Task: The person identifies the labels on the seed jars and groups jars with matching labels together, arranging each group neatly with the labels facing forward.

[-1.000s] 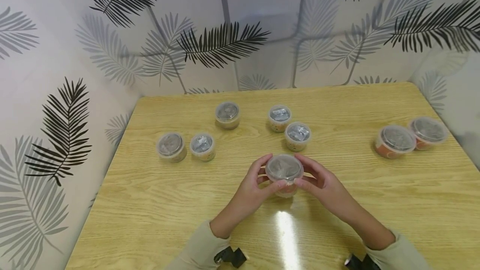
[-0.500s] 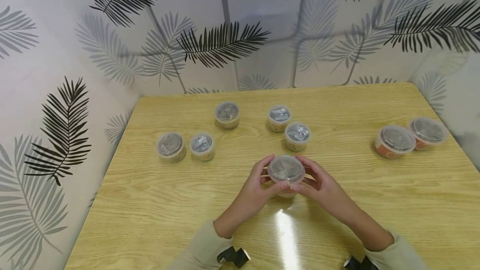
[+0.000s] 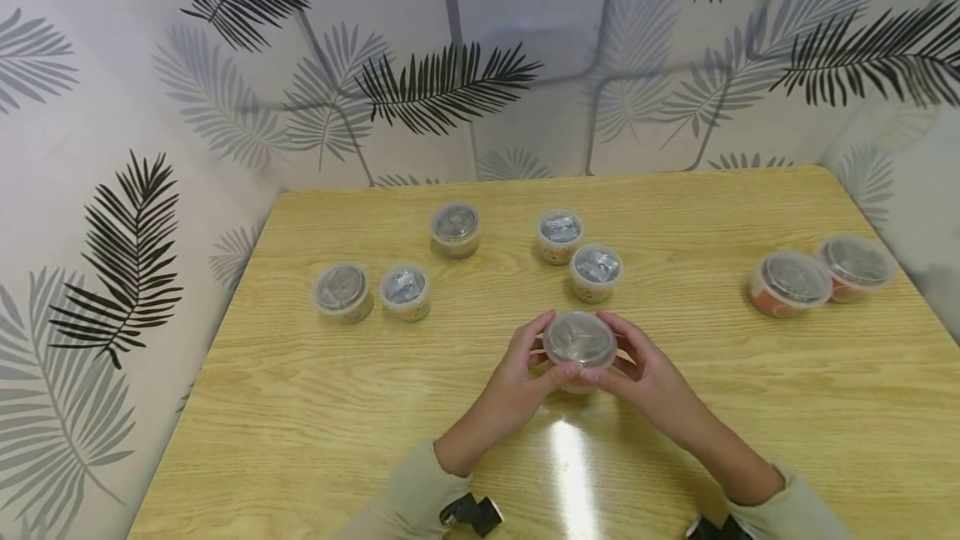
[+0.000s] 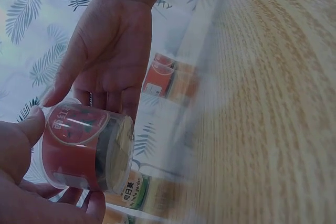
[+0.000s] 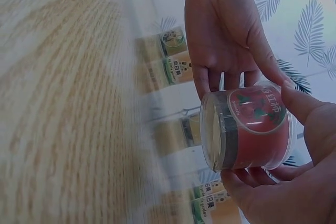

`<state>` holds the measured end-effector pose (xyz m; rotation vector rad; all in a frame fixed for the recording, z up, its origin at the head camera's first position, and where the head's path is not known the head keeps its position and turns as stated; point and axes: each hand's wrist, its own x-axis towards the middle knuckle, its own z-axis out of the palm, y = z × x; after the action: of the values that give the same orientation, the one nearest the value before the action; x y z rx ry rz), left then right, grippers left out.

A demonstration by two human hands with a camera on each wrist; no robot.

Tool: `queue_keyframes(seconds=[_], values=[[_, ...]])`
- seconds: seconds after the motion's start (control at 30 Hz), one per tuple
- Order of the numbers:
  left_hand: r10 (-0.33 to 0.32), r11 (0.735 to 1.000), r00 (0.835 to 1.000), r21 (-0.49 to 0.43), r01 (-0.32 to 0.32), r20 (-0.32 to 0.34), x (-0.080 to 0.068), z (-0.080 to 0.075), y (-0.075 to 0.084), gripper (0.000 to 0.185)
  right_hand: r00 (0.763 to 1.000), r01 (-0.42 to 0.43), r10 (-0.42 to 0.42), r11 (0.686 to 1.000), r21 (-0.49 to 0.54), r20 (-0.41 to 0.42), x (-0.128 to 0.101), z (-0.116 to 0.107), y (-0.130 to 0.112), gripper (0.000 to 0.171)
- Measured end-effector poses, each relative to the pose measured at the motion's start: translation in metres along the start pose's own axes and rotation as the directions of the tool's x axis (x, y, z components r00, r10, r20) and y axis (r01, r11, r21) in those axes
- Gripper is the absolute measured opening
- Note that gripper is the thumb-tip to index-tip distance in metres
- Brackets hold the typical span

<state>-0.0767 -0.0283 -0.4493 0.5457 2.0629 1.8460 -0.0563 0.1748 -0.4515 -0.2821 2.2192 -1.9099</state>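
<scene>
1. The desk (image 3: 315,407) is light wood grain and carries everything; leaf-patterned walls (image 3: 112,107) close it in at the back and left.
2. The left hand (image 3: 517,382) and the right hand (image 3: 652,386) meet near the middle of the desk, toward its near edge, each coming out of a pale sleeve (image 3: 408,498).
3. Between them is the red cup (image 3: 579,347), a small round tub with a clear lid, held just above the desk.
4. The left fingers (image 3: 536,338) curl round the cup's left side, with the thumb at its near rim; the right fingers (image 3: 626,340) curl round its right side, thumb likewise at the near edge. Both hands grip it at once; neither palm touches it.
5. In the left wrist view the red cup (image 4: 86,153) sits between thumb and fingertips, with the right hand (image 4: 113,51) spread behind it. In the right wrist view the red cup (image 5: 247,129) shows a tomato label.
6. Two orange cups (image 3: 791,282) sit touching at the right edge of the desk.
7. Five smaller lidded cups (image 3: 596,272) stand behind the hands, well apart from the held one.
</scene>
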Motion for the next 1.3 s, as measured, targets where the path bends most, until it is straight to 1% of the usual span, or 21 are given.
queue_keyframes(seconds=[0.17,0.3,0.43,0.53,0.67,0.8,0.93,1.03,1.13,1.3], values=[[0.005,1.000,1.000,0.009,-0.005,0.007,0.001,0.002,0.001,0.068,1.000,-0.017,0.016,1.000,-0.012,-0.014,0.000,0.001,0.001,0.078],[0.007,1.000,1.000,0.021,-0.007,0.002,0.001,0.004,-0.005,0.068,0.999,-0.012,0.011,1.000,-0.029,-0.032,0.000,0.000,0.001,0.077],[0.001,1.000,1.000,0.008,-0.001,0.002,0.002,0.006,-0.008,0.066,0.999,0.001,-0.003,0.999,-0.048,-0.051,-0.001,-0.002,0.000,0.076],[-0.010,1.000,1.000,0.008,0.010,0.004,0.003,0.007,-0.008,0.066,0.998,0.013,-0.018,0.998,-0.069,-0.064,-0.003,-0.004,0.000,0.076],[-0.010,1.000,1.000,0.011,0.009,0.009,0.007,0.010,-0.006,0.066,0.996,0.017,-0.026,0.993,-0.116,-0.083,-0.004,-0.008,0.000,0.075],[-0.003,1.000,1.000,0.015,0.003,0.018,0.011,0.011,-0.006,0.065,0.996,0.024,-0.035,0.992,-0.124,-0.087,-0.005,-0.013,0.000,0.075],[0.015,1.000,0.999,0.000,-0.015,0.033,0.017,0.013,-0.008,0.062,0.996,0.035,-0.044,0.993,-0.116,-0.078,-0.005,-0.020,0.000,0.075],[0.016,1.000,0.999,-0.002,-0.016,0.035,0.021,0.014,-0.008,0.060,0.996,0.030,-0.039,0.993,-0.113,-0.075,-0.006,-0.027,0.002,0.074],[0.013,1.000,1.000,0.027,-0.014,0.026,0.025,0.013,-0.008,0.060,0.996,0.030,-0.039,0.994,-0.109,-0.079,-0.006,-0.037,0.004,0.073],[0.022,0.998,1.000,0.065,-0.022,0.008,0.033,0.010,-0.005,0.063,0.989,0.033,-0.051,0.991,-0.131,-0.139,-0.006,-0.061,0.011,0.072]])
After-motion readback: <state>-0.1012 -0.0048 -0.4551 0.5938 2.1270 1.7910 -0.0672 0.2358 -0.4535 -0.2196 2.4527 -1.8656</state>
